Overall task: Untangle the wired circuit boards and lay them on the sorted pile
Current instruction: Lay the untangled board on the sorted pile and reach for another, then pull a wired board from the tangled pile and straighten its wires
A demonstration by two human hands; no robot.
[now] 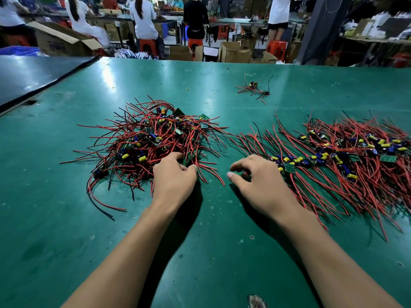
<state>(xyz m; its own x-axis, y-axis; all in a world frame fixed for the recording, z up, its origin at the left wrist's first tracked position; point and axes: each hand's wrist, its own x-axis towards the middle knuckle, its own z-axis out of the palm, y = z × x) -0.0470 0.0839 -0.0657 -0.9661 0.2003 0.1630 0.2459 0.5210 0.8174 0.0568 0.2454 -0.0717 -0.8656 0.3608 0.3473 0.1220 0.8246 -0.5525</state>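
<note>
Both bare forearms reach out over the green matted table [66,218]. At eleven o'clock the left hand [173,176] pinches wires at the near edge of the tangled heap of red-wired green circuit boards [153,138]. At one o'clock the right hand [255,176] hovers half-curled, holding nothing, beside the combed-out sorted pile [347,156].

Green table [66,218]. Beyond far edge: open cardboard boxes [235,52], orange stools [147,46], blue crate [20,51]. Seated and standing workers [143,18] at far benches.
</note>
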